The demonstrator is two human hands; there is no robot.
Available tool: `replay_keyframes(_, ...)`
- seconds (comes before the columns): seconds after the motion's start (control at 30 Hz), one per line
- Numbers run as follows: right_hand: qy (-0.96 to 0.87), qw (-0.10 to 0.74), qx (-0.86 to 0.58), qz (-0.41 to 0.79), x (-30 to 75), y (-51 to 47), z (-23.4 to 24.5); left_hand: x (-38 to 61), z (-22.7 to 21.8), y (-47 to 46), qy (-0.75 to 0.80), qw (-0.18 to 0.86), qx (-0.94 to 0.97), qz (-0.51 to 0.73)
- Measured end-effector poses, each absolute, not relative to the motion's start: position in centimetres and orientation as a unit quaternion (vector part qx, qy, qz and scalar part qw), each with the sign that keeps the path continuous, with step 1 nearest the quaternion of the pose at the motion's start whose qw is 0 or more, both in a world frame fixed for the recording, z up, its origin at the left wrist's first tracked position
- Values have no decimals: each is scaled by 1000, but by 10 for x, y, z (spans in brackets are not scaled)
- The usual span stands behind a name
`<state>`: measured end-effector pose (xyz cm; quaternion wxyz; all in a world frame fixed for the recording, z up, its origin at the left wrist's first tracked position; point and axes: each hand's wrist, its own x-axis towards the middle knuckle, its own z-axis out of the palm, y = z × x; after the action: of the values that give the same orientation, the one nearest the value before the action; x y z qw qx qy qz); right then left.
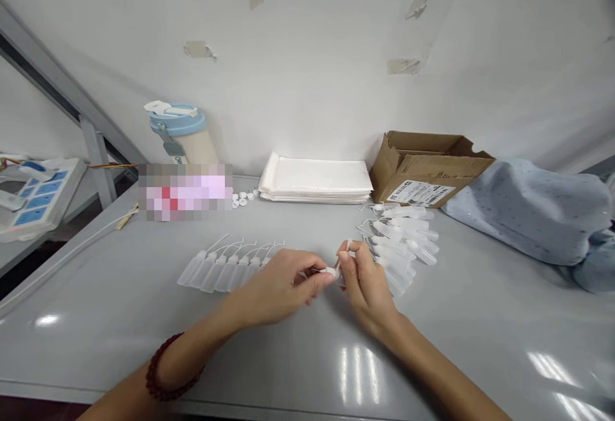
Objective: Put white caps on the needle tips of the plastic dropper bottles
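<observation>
In front of me both hands meet over the table. My left hand [288, 283] pinches a small white cap [329, 271] between thumb and fingers. Close against it, my right hand [362, 273] is closed around a small translucent squeeze bottle [341, 278], mostly hidden by the fingers. A thin white piece [348, 245] sticks up between the right fingertips. Left of my hands lies a neat row of translucent bottles [223, 273] with thin tubes at their tops, partly covered by my left hand. Behind my right hand is a looser pile of similar bottles [408, 241].
Several small white caps [243, 202] lie beside a blurred-out pink item [192, 191]. Along the wall stand a blue-lidded tumbler [185, 129], a stack of white envelopes [317, 181] and an open cardboard box [423, 171]. Blue cloth [528, 216] lies at right; a cable [72, 261] runs at left.
</observation>
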<state>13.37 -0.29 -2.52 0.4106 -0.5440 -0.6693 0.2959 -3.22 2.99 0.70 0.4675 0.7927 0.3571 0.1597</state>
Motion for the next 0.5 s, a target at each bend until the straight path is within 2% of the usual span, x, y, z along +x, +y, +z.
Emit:
replay_keyframes(0.07,-645,421,-556,311,135,-3,-23,-31,5,28,331,357,849,204)
replay_keyframes(0.13,-646,425,-558,302,135,-2,-22,-31,5,27,323,313,866,218)
replay_keyframes(0.27,-713,414,-529,202,138,-1,-25,-32,7,28,344,411,831,147)
replay_keyframes(0.33,-726,412,-520,181,140,-1,-26,-31,6,26,334,395,845,136)
replay_keyframes(0.5,-721,408,-529,183,143,-2,-23,-23,-6,19,239,82,936,245)
